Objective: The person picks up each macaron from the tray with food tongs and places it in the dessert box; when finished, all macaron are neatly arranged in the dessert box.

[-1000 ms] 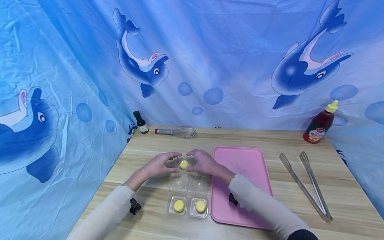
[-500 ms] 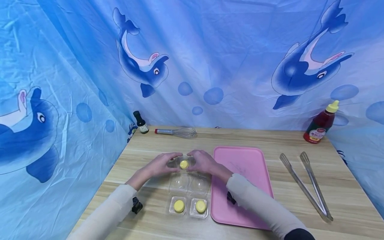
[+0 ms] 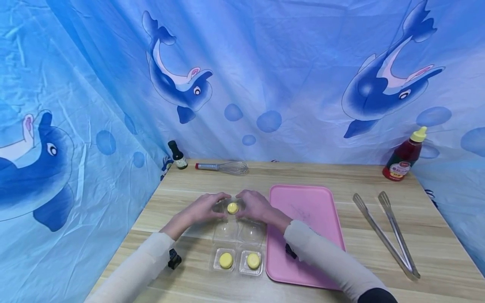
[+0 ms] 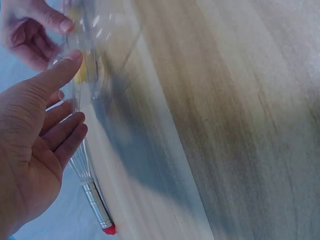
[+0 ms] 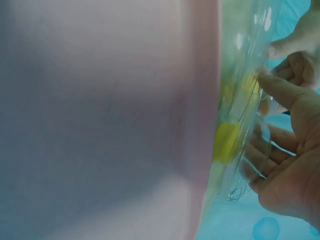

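Observation:
In the head view, both hands meet around a clear plastic clamshell box (image 3: 223, 203) with a round yellow macaron (image 3: 233, 208) in it. My left hand (image 3: 206, 206) grips its left side and my right hand (image 3: 257, 205) its right. Thumbs lie on the near face, fingers curl behind, as the left wrist view shows with the left hand (image 4: 37, 125). Toward me lie two clear domed lids (image 3: 226, 231). Below them two clear square trays (image 3: 224, 267) each carry a yellow macaron (image 3: 226, 260). Glare partly hides the plastic's edges.
Right of the boxes lies a pink tray (image 3: 303, 202), partly under the right forearm. Metal tongs (image 3: 390, 235) rest farther right. Along the back are a whisk (image 3: 221, 167), a small dark bottle (image 3: 177, 155) and a red sauce bottle (image 3: 404, 155), before a dolphin curtain (image 3: 265, 63).
Both hands stay around the clear box with almost no movement. The forearms have shifted slightly; the boxes and tools remain where they were.

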Demonstrator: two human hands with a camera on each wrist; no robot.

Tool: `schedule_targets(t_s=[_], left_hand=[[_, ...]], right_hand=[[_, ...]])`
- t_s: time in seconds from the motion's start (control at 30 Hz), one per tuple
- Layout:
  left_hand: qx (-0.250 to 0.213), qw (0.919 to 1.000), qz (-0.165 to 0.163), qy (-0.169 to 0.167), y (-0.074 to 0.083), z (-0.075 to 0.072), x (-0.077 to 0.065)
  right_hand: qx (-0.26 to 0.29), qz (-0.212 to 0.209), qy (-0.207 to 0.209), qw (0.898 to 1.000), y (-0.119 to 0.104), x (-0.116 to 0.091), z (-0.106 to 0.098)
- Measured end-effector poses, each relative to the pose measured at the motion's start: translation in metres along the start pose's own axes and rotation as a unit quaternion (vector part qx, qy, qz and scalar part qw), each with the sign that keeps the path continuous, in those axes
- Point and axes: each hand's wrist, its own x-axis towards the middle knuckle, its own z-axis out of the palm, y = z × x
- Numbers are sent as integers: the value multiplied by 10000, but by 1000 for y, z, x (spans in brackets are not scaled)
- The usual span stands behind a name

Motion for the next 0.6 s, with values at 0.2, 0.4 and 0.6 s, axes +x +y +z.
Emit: schedule_targets(t_s=[0.2,0.4,0.6], left_hand=[[67,9999,-96,14,3,1,0],[130,9999,-41,-31,2,0,1],[169,9997,-50,-163,2,-2,3]], right_hand=[[-159,-43,71,9998,-1,-1,2],[-176,-123,148,9997,0,-1,3],[84,-273,10,9996,4,-4,-3]])
